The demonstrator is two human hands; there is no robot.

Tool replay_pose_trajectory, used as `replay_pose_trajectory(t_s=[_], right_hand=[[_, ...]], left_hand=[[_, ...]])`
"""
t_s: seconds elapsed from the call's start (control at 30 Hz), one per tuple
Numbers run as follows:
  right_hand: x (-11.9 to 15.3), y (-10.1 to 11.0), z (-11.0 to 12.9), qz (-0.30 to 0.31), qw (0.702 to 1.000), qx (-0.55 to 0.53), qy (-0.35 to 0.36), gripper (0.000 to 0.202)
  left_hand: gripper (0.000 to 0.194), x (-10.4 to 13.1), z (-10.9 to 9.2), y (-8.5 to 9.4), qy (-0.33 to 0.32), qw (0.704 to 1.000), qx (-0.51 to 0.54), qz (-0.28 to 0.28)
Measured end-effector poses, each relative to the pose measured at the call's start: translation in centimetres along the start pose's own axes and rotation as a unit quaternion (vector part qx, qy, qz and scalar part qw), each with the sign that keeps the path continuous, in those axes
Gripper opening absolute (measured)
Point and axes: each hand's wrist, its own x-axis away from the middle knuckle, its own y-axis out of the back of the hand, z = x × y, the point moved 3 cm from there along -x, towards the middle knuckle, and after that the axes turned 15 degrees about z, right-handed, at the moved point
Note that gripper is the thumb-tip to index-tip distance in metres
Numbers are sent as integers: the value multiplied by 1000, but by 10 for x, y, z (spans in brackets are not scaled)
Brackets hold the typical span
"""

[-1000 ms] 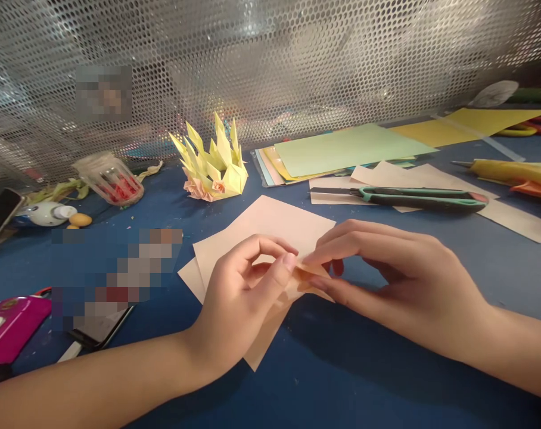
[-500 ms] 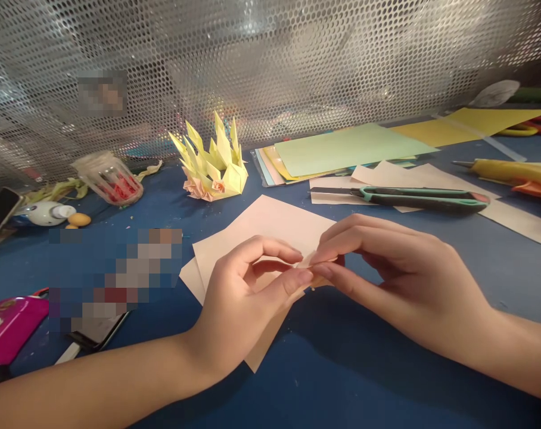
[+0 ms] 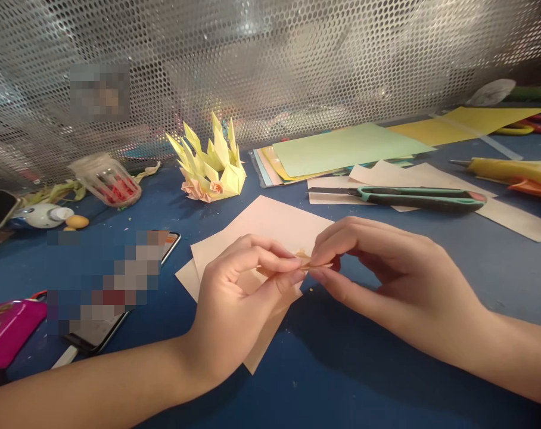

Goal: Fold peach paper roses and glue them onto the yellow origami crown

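Note:
My left hand (image 3: 241, 295) and my right hand (image 3: 386, 277) meet at the middle of the view, fingertips pinching a small folded piece of paper (image 3: 307, 264). It is pale peach, and most of it is hidden between the fingers. Under and behind the hands lie pale pink paper sheets (image 3: 261, 223), overlapping at angles on the blue table (image 3: 324, 381). Beyond them stands a yellow folded-paper crown (image 3: 217, 167) with pointed petals and small pink paper roses along its lower front edge.
A utility knife (image 3: 417, 198) with its blade out rests on cut paper strips. Behind it lies a stack of coloured paper (image 3: 351, 152). To the left are a phone (image 3: 105, 333), a magenta object (image 3: 15, 330) and a tipped jar (image 3: 107, 182). A perforated metal panel (image 3: 270, 71) closes off the back.
The fingers have shifted slightly on the small paper piece, and the left fingertips have closed nearer together. The other things stay in place, with a slight shift of the view.

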Motion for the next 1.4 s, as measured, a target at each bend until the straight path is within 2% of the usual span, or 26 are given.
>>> replay_pose_trajectory(t_s=[0.13,0.3,0.57,0.77,0.93,1.27,1.4], right_hand=[[-1,-2,-3,7,999,-35,-29,4],[0,-6,-6,39,995,-57,-68,9],[-2,-4,-6,24,992,-86,-94,19],[-2,-1,-3,10,997,-33,-76,10],[-1,-1,-4,3,998,-2,-64,11],[0,-5,-3,6,998,-7,-57,16],[-1,-2,0,3,998,-13,-67,17]], left_hand=[[23,-1,0,1,1,999,-40,-24],[22,0,2,3,14,998,-54,-27],[24,2,2,2,-6,997,-79,-21],[21,1,1,3,-19,993,-115,-21],[22,1,-1,1,-29,992,-126,-14],[16,0,-2,2,26,996,-83,0],[18,1,-4,1,22,997,-71,4]])
